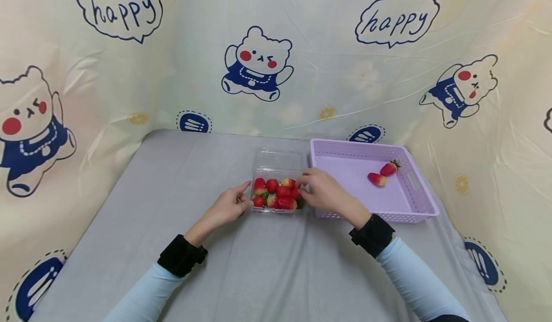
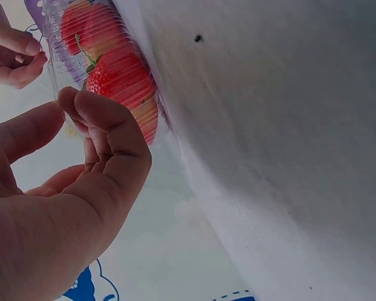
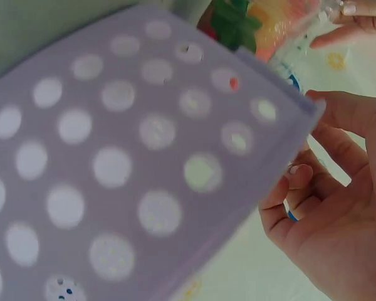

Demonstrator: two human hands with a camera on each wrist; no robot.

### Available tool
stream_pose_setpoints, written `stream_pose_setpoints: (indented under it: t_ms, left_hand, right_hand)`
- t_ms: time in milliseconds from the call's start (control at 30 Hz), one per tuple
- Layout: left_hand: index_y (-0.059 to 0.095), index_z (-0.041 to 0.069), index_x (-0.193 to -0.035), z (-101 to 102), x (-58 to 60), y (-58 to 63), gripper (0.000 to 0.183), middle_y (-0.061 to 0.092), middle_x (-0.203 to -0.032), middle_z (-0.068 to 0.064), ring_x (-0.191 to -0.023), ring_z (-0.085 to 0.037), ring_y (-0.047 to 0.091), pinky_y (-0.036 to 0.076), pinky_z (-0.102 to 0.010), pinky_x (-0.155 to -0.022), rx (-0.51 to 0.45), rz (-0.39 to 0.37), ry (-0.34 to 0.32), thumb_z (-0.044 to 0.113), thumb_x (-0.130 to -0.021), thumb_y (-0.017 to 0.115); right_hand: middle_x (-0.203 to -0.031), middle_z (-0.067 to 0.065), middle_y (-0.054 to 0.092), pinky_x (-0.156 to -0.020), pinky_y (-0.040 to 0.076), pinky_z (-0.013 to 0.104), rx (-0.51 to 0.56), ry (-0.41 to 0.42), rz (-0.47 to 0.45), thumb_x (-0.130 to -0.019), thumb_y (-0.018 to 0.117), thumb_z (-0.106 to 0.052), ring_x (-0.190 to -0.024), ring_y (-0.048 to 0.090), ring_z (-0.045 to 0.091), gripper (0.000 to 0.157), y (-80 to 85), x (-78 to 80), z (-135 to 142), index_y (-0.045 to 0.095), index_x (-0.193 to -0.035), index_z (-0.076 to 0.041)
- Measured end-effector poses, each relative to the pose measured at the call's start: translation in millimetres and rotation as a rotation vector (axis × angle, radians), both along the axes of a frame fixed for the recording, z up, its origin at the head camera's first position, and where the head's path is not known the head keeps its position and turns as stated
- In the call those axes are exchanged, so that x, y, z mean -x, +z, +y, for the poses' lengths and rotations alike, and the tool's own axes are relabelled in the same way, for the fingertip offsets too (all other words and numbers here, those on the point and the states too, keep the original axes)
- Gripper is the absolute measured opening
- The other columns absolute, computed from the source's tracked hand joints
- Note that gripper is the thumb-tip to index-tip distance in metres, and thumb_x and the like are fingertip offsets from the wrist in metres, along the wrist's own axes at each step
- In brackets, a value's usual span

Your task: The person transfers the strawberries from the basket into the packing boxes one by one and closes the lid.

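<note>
A clear plastic box [image 1: 274,211] with its lid [image 1: 279,159] folded back holds several strawberries [image 1: 284,203]. At its left side is my left hand [image 1: 226,204]; in the left wrist view its thumb and forefinger pinch the box's rim. My right hand [image 1: 325,192] is over the box's right edge, fingertips right by the strawberries there. In the right wrist view the fingers of my right hand [image 3: 338,182] are loosely bent with no strawberry between them; the basket wall hides part of them.
A lilac perforated basket [image 1: 371,149] stands just right of the box, under my right forearm. Two strawberries [image 1: 377,179] lie in its right part. Grey cloth [image 1: 194,168] covers the table, with a printed curtain [image 1: 323,73] behind and at both sides.
</note>
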State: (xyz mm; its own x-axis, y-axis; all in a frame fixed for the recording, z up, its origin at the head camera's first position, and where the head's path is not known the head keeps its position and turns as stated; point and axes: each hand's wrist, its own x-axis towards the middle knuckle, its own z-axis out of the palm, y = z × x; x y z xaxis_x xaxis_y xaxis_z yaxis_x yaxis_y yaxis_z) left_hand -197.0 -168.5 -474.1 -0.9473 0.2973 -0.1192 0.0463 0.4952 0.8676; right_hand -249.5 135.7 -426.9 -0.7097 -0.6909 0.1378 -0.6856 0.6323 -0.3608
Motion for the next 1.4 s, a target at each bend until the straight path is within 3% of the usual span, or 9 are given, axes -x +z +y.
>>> stream_pose_setpoints:
  t_ms: [333, 767, 1400]
  left_hand:
    - [0.035, -0.007, -0.16, 0, -1.9, -0.2, 0.065, 0.056, -0.073, -0.004, -0.06, -0.016, 0.046, 0.04, -0.03, -0.059, -0.005, 0.01, -0.013, 0.005, -0.102, 0.062]
    - [0.034, -0.006, -0.161, 0, -1.0, 0.8, 0.066, 0.057, -0.073, -0.004, -0.061, -0.016, 0.047, 0.041, -0.03, -0.059, -0.013, -0.003, -0.013, 0.006, -0.101, 0.062]
    - [0.034, -0.006, -0.161, -1, -0.3, 1.3, 0.067, 0.056, -0.073, -0.004, -0.061, -0.017, 0.046, 0.04, -0.03, -0.058, -0.018, -0.008, -0.013, 0.006, -0.102, 0.062]
  right_hand:
    - [-0.107, 0.009, 0.072, -0.092, 0.056, 0.042, -0.059, -0.082, -0.084, -0.095, 0.079, -0.015, -0.098, 0.064, 0.024, 0.022, 12.1, 3.5, 16, 0.079, -0.115, -0.005]
    - [-0.1, 0.01, 0.071, -0.085, 0.057, 0.044, -0.1, -0.156, -0.028, -0.092, 0.079, -0.011, -0.091, 0.063, 0.027, 0.019, 21.9, 15.5, 43, 0.079, -0.111, -0.006]
    - [-0.096, 0.014, 0.068, -0.082, 0.053, 0.049, -0.203, -0.263, -0.087, -0.091, 0.077, -0.008, -0.087, 0.061, 0.032, 0.02, 20.6, 43.2, 84, 0.075, -0.11, -0.002]
